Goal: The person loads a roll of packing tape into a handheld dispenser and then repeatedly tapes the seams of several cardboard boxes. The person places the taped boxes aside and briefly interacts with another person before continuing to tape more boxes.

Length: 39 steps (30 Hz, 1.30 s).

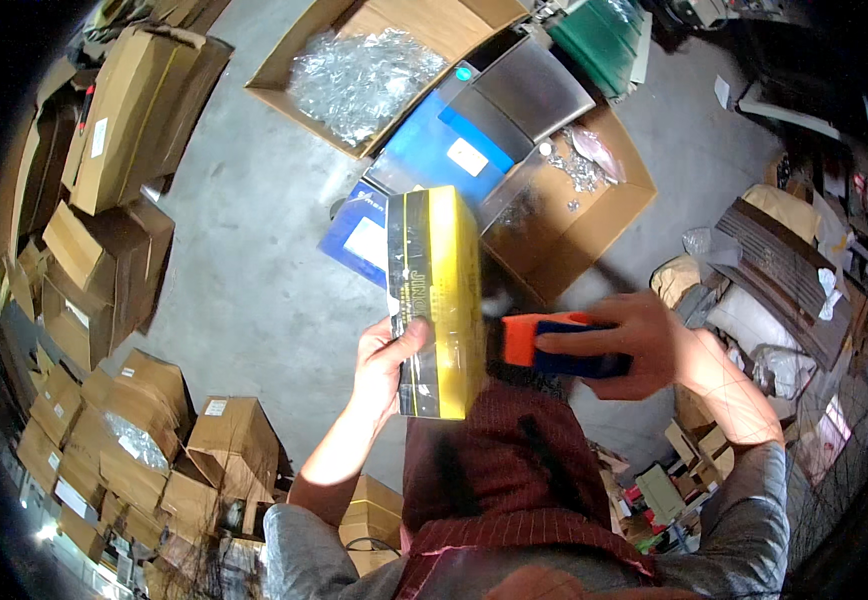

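Note:
My left hand (382, 365) grips a long yellow and black box (451, 300) from its left side, with the thumb across the black face. The box stands lengthwise in front of me, its shiny surface catching the light. In my right hand (644, 345) is an orange and dark blue hand tool (566, 346), its orange end facing the yellow box with a gap between them. Motion blurs that tool, so its exact kind cannot be made out. Just beyond the yellow box lies a blue box with a white label (359, 240), partly covered by it.
A large carton (284, 50) of crumpled clear plastic is at the far side. Next to it are a blue bin (419, 150), a grey bin (544, 85) and an open carton (554, 255) with small metallic pieces. Stacked cardboard boxes (144, 120) line the left; packing scraps (784, 270) lie right.

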{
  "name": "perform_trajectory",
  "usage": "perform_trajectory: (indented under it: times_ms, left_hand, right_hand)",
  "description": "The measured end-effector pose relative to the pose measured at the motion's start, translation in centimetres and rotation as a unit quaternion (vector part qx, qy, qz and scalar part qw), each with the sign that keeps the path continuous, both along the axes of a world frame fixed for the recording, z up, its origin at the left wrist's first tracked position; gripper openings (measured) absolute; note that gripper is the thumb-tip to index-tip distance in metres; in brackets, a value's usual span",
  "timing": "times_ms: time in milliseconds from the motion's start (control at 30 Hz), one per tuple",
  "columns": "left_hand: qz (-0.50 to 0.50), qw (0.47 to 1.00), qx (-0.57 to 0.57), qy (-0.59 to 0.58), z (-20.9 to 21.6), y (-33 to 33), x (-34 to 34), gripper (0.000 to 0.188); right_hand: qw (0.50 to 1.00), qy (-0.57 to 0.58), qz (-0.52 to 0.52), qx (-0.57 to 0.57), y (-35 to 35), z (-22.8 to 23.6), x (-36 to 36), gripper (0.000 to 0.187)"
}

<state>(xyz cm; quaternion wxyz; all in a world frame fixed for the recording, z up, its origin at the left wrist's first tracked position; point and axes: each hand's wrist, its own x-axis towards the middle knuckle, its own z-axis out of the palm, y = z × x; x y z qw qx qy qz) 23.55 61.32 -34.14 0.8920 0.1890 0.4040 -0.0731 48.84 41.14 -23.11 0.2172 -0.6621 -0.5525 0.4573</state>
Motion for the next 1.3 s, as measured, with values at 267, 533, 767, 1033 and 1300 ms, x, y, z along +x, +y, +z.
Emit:
perform_trajectory:
  times_ms: [267,533,767,1033,1300]
  left_hand:
    - [0.049,0.993,0.098,0.047,-2.7,-3.8,-0.1,0.029]
    - [0.126,0.976,0.180,-0.006,-0.2,0.0,-0.3,0.048]
    - [0.098,0.988,0.121,-0.018,-1.8,-1.1,-0.8,0.049]
    - [0.052,0.986,0.155,0.038,-3.2,0.2,-2.3,0.047]
    - [0.051,0.998,0.001,0.022,-6.2,-1.9,-2.1,0.042]
  right_hand:
    - [0.949,-0.085,0.121,-0.277,7.9,-2.5,-2.4,0.055]
    - [0.917,-0.187,-0.072,-0.345,0.5,-4.3,-5.6,0.089]
    - [0.896,-0.338,-0.249,-0.144,1.7,-9.3,-17.9,0.089]
    - [0.887,-0.351,-0.087,-0.286,5.4,-3.6,-10.8,0.086]
    - [0.781,-0.515,0.136,-0.326,7.9,-8.8,-15.4,0.076]
